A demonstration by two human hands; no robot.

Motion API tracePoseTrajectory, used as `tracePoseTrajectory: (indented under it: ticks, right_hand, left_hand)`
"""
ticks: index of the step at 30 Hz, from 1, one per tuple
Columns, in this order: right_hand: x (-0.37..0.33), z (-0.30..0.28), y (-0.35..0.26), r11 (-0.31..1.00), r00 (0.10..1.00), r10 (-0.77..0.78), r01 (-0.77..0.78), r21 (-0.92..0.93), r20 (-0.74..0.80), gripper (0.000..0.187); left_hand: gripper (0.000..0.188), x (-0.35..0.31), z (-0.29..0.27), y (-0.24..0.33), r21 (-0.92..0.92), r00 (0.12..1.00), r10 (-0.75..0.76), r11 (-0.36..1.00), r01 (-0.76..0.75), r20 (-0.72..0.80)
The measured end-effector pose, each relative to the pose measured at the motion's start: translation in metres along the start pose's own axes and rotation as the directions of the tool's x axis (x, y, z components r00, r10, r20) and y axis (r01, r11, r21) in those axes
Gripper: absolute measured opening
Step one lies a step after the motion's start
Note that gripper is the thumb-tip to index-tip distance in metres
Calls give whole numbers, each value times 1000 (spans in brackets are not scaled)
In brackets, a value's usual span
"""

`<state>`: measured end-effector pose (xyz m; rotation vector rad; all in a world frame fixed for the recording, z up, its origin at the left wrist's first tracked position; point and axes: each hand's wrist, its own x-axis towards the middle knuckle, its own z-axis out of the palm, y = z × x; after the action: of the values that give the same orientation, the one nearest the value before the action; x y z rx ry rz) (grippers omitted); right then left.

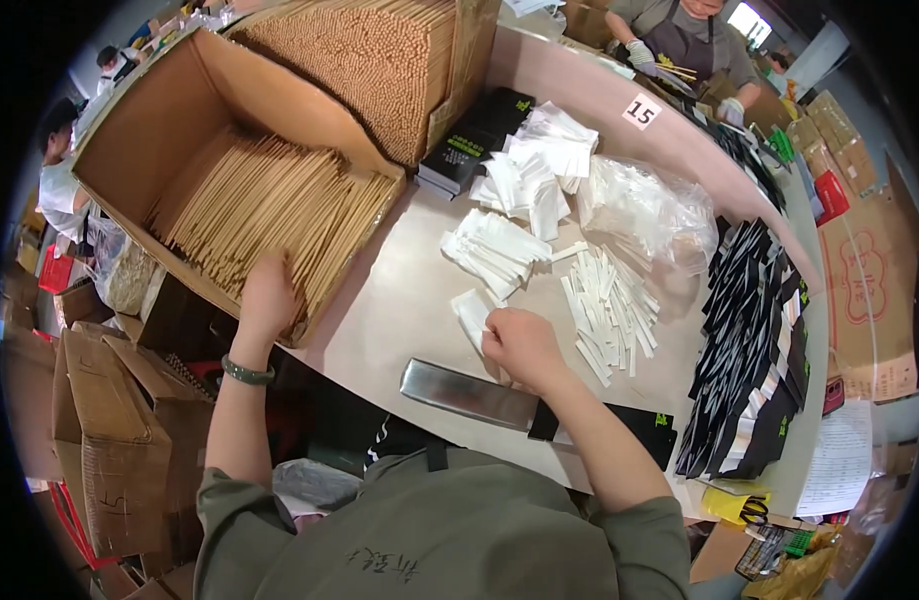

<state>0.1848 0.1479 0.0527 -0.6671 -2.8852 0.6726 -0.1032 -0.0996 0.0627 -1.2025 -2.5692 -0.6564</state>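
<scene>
My left hand (268, 295) reaches into an open cardboard box (160, 95), against the loose wooden chopsticks (255, 205) piled in it. Its fingertips are blurred among the sticks, so whether they grip any cannot be told. My right hand (523, 348) is closed over the table, thumb and fingers on a flat white packet (470, 318). Below it lies a shiny metal tray (460, 390), its right end by a black sleeve (545, 421). More black paper sleeves (635, 425) lie under my right forearm.
Fanned white packets (495, 248) and narrow white strips (610, 305) lie ahead, near a clear plastic bag (650, 210). Black sleeves (745, 340) are stacked at right. A second box (470, 70) holds packed chopsticks. Across the raised table edge (580, 75) a gloved co-worker (680, 50) handles sticks.
</scene>
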Motion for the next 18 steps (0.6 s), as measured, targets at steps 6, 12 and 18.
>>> tracePoseTrajectory:
  ticks: [6, 12, 18]
  right_hand:
    - [-29, 8, -8, 992, 992, -47, 60, 109, -119, 12]
    - [-44, 6, -23, 962, 966, -152, 194, 192, -210, 9]
    - [-38, 41, -18, 967, 958, -209, 233, 106, -196, 9]
  left_hand:
    - [5, -61, 27, 94, -806, 913, -332, 592, 7, -236]
    - [16, -112, 48, 138, -755, 934, -340, 583, 300, 108]
    - [18, -106, 53, 178, -534, 990, -92, 834, 137, 110]
